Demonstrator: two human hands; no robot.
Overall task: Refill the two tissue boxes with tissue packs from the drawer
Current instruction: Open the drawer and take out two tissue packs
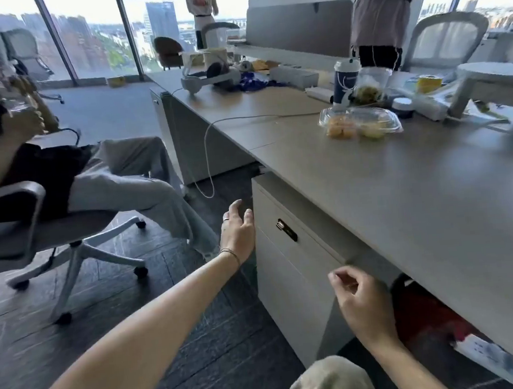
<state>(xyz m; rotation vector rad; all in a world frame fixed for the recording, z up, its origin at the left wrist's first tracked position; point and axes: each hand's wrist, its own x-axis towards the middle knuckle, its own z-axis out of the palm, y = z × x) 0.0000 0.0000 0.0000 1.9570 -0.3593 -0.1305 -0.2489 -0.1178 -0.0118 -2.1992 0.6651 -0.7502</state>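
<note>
A pale grey drawer cabinet (289,269) stands under the desk (403,187), with a small dark lock (287,229) on its upper front. Its drawers are closed. My left hand (236,230) reaches along the cabinet's left front edge, fingers spread and empty, with a ring and a thin bracelet showing. My right hand (360,300) hovers in front of the cabinet's right corner, fingers loosely curled, holding nothing. I see no tissue boxes or tissue packs.
A seated person on a wheeled chair (68,257) is close on the left. Food containers (360,123), a paper cup (346,81), a headset (207,74) and a white cable (208,155) lie on the desk. A red bag (430,312) sits under the desk. Two people stand farther back.
</note>
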